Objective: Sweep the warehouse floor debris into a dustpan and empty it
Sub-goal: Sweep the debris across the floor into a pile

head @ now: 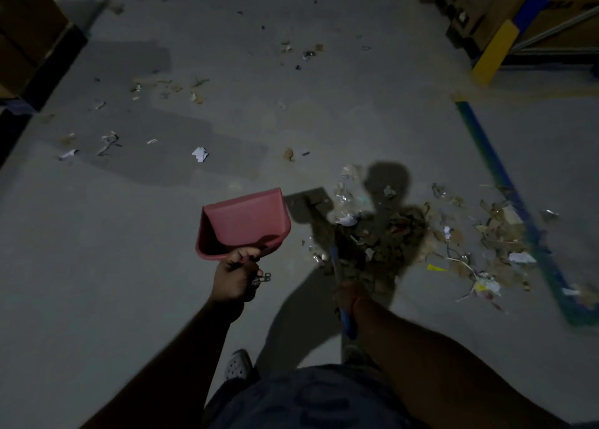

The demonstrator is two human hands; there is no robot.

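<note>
Both forearms are seen bare, no sleeves reaching the wrists. A dark blue garment, possibly patterned though blurred in the dim light, is worn at the waist. A white perforated clog-style shoe is worn on the one foot that can be made out.

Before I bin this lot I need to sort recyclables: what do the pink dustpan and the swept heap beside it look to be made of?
The dustpan, held by the left hand, looks like moulded plastic: uniform pink, smooth matt walls, rounded corners. The debris pile seems mostly torn brown cardboard and white paper scraps, with some shiny bits, perhaps film or foil; the dim light leaves that open.
</note>
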